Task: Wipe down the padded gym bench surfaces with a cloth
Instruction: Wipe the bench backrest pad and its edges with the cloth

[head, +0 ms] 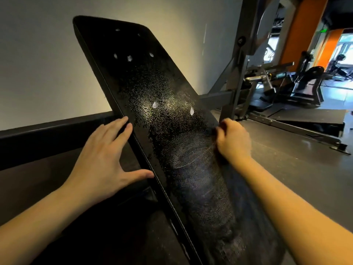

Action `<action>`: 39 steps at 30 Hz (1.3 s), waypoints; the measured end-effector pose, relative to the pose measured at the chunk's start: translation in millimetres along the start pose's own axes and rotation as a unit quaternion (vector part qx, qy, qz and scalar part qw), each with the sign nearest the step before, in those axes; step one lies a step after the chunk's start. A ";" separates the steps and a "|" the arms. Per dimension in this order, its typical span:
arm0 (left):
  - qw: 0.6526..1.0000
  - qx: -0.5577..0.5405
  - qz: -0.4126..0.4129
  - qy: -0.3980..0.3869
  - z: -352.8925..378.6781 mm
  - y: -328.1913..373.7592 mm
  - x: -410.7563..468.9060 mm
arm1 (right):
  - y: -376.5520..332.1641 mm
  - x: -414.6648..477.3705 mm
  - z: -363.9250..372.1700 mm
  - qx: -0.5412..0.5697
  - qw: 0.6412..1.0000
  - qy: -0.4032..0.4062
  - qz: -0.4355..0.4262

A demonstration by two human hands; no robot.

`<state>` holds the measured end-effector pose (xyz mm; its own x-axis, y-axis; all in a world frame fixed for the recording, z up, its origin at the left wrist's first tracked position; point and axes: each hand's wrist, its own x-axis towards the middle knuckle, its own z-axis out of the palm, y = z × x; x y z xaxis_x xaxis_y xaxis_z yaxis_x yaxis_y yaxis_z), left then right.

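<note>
The black padded bench back (pixel 133 77) slopes up and away from me, with a wet sheen and a few white spots on its middle and upper part. My left hand (pixel 107 159) lies flat with fingers spread against the pad's left edge, holding nothing. My right hand (pixel 233 138) is curled into a fist at the pad's right edge. It grips the top of a dark cloth (pixel 206 197), which lies blurred over the lower part of the pad. The cloth's lower end runs out of view under my right forearm.
A pale wall (pixel 38 64) with a dark ledge (pixel 47 134) runs close along the left. The machine's grey steel frame (pixel 235 88) rises behind the pad on the right. More gym machines (pixel 305 83) stand further back right on dark floor (pixel 305 169).
</note>
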<state>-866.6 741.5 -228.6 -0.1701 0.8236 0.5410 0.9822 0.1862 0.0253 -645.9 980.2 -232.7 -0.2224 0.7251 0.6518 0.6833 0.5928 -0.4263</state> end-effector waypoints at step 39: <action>0.996 -0.005 -0.055 -0.064 -18.3 36.7 -29.9 | 2.9 -140.9 -40.9 0.053 0.979 -0.082 -0.180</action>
<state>-824.0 713.9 -228.4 -0.2858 0.8597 0.4233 0.9574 0.2753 0.0874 -584.2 865.4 -300.1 -0.5497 0.5038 0.6663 0.4664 0.8468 -0.2556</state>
